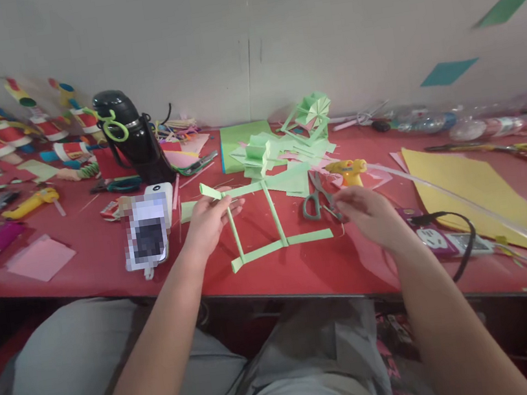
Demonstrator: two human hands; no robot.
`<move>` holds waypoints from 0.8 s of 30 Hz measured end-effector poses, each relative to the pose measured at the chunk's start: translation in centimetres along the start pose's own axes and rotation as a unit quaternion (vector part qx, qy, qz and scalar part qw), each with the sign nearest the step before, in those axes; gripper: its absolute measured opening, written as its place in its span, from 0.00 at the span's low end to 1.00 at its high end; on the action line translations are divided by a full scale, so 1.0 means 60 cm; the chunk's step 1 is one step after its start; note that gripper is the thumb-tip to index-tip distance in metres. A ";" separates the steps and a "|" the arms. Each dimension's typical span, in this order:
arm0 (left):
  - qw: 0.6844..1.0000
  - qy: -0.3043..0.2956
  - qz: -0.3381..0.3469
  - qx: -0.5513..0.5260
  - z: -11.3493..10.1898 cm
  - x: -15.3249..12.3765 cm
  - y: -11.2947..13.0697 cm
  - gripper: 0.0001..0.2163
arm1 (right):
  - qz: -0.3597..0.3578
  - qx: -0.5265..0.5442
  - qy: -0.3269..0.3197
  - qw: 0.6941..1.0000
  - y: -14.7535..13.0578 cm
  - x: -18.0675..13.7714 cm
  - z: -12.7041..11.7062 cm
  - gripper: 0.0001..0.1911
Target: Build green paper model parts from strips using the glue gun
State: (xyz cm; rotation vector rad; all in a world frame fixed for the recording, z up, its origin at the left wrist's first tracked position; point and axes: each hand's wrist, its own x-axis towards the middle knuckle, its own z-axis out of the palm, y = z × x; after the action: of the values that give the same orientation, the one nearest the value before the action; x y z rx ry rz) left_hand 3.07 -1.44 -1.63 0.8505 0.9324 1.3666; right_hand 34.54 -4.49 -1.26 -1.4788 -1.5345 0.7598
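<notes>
My left hand (209, 221) is closed on the upper left corner of a light green paper frame (274, 214), made of narrow strips joined like a small ladder. The frame is held tilted above the red table. Over the table to the right is my right hand (366, 214), its fingers curled together; whether anything is in them I cannot make out. Grey-handled scissors (311, 207) lie just left of its fingertips. A yellow glue gun (352, 172) is right behind that hand. Folded green paper pieces (258, 158) lie beyond the frame.
A black flask (130, 138) and a phone (149, 230) are to the left. Yellow paper (469, 195), a purple power strip (428, 236) with cables and a clear glue stick (481, 212) occupy the right. Plastic bottles (474, 127) lie by the wall. The table's front edge is near my lap.
</notes>
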 end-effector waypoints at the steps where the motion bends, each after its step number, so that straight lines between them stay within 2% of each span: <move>1: 1.000 0.000 0.000 0.000 0.001 -0.001 0.001 0.06 | 0.003 0.030 -0.031 0.999 -0.008 0.014 0.009 0.18; 4: 1.000 0.000 -0.002 -0.008 0.003 -0.002 0.004 0.07 | 0.048 0.127 -0.131 0.982 -0.035 0.063 0.042 0.17; 8: 1.000 -0.004 -0.009 -0.017 0.004 -0.001 0.007 0.08 | 0.096 0.196 -0.178 0.960 -0.062 0.104 0.092 0.09; 14: 1.000 -0.011 -0.010 -0.015 0.001 -0.001 0.001 0.06 | 0.119 0.312 -0.182 0.925 -0.060 0.105 0.135 0.08; 24: 0.999 -0.037 -0.009 -0.009 0.002 -0.005 0.000 0.08 | 0.097 0.342 -0.216 0.909 -0.055 0.100 0.138 0.15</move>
State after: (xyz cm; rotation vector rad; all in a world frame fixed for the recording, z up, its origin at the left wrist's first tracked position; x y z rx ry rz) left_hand 3.20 -1.71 -1.58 0.8713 0.8676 1.3182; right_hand 26.04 2.13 -1.15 -0.9636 -1.2211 1.6369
